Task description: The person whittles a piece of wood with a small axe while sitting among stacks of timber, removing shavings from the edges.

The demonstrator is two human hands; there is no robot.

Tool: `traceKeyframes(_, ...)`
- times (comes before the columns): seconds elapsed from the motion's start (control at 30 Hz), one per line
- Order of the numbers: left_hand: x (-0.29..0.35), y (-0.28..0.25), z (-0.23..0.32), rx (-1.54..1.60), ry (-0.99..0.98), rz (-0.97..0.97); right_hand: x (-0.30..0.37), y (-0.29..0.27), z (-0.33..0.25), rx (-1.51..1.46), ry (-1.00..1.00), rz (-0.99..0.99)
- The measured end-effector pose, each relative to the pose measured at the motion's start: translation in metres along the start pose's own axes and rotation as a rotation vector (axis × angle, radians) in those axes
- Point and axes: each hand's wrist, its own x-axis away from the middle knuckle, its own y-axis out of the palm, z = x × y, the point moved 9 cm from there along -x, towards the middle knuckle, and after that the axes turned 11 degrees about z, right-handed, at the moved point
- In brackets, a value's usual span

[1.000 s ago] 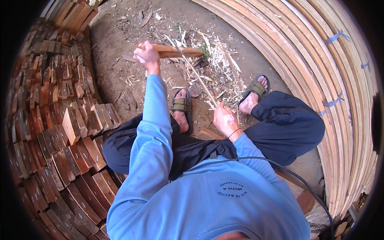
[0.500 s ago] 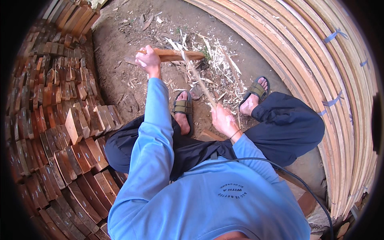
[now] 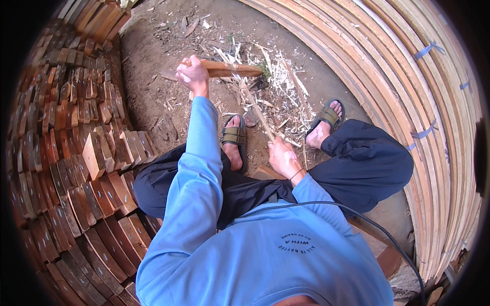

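My left hand (image 3: 193, 75) is closed around one end of a tapered reddish-brown piece of wood (image 3: 229, 69), which points to the right above the ground. My right hand (image 3: 285, 155), lower and nearer my knees, grips the end of a long thin tan stick (image 3: 259, 113). The stick slants up and left, its far end at the lower edge of the wood; whether they touch I cannot tell. Pale wood shavings (image 3: 286, 79) lie scattered on the dirt beneath and beside both pieces.
Stacked wooden blocks (image 3: 97, 199) line the left side. Long pale planks (image 3: 408, 97) curve along the right, some tied with blue strips (image 3: 427, 49). My sandalled feet (image 3: 234, 136) stand apart on the dirt. A black cable (image 3: 367, 213) runs across my blue shirt.
The far end of the stick has come down slightly, from across the wood to its lower edge. My right hand has dropped a little, while my left hand keeps nearly the same place.
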Motion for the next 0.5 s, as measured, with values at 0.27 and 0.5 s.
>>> traceKeyframes(0.27, -0.004, 0.001, -0.022, 0.023, -0.001, 0.011, -0.019, -0.105, -0.083, -0.289, 0.036, 0.239)
traceKeyframes(0.5, -0.006, 0.004, -0.022, 0.058, 0.003, 0.021, -0.016, -0.028, -0.015, -0.04, 0.071, 0.022)
